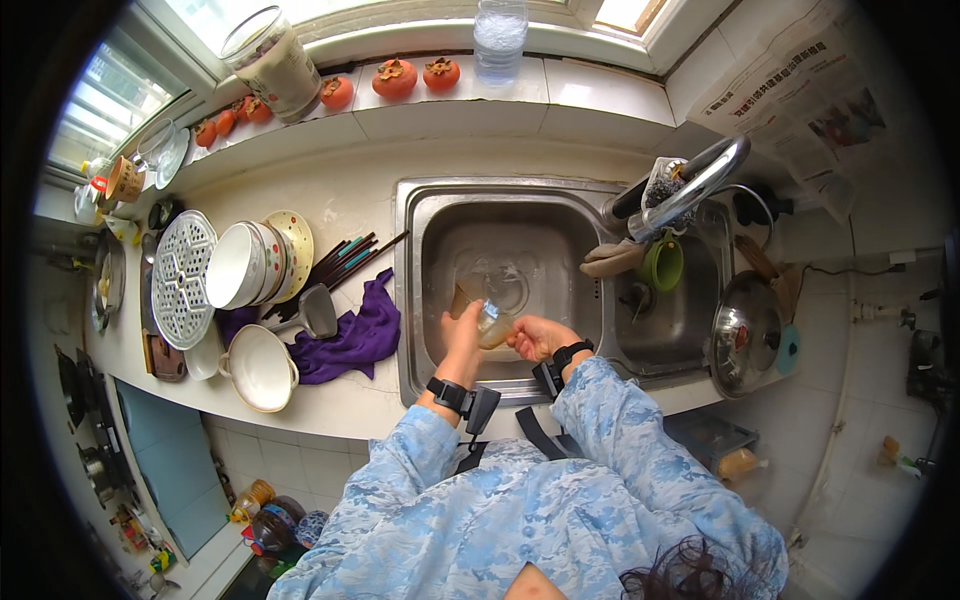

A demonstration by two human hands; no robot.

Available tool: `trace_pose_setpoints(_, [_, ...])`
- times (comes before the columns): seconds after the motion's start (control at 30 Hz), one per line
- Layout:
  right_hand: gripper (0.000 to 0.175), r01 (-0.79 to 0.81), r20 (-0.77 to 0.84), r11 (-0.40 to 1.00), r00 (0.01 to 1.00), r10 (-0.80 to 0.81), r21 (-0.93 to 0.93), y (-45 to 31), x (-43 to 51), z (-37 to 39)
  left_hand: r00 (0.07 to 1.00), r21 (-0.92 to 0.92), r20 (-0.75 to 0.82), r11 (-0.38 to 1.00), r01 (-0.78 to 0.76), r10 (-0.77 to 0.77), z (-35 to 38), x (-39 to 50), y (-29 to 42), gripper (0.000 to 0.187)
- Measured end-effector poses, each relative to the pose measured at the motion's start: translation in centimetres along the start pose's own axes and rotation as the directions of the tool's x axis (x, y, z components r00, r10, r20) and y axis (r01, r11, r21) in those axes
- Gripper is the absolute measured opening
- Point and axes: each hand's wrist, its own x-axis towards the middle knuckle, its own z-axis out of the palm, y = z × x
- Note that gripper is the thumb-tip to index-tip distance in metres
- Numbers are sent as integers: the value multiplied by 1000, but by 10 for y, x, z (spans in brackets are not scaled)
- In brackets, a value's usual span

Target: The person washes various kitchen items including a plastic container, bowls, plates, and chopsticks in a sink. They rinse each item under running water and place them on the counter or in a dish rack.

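Over the large sink basin point(450, 225), my left hand point(463, 330) holds a see-through, slightly amber container point(495, 330); a pale blue patch shows near its top. Whether it is glass or plastic cannot be told. My right hand point(536, 339) is curled, its fingertips closed at the container's right edge. Something brownish and see-through point(459, 300) shows just beyond my left fingers, too unclear to name. A little water glistens around the drain point(506, 289) behind the hands.
A chrome faucet point(690, 195) arches over the right, smaller basin, near a green cup point(663, 264). At left lie a purple cloth point(360, 337), spatula point(318, 311), chopsticks point(349, 259), stacked bowls point(236, 266) and a white pot point(261, 367). A pot lid point(746, 334) leans at right. Persimmons point(394, 79) line the ledge.
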Motion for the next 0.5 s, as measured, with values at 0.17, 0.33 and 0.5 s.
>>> trace_pose_setpoints(0.17, [21, 125, -184, 992, 975, -123, 2, -21, -4, -5, 964, 98, 145, 973, 211, -224, 14, 1, 12, 83])
trace_pose_setpoints(0.33, [17, 361, -238, 887, 870, -432, -289, -30, -18, -3, 932, -9, 220, 954, 298, -289, 29, 17, 17, 69])
trace_pose_setpoints(0.5, [65, 606, -132, 796, 790, -599, 14, -5, -23, 27, 950, -151, 306, 989, -12, 59, 12, 14, 32, 81])
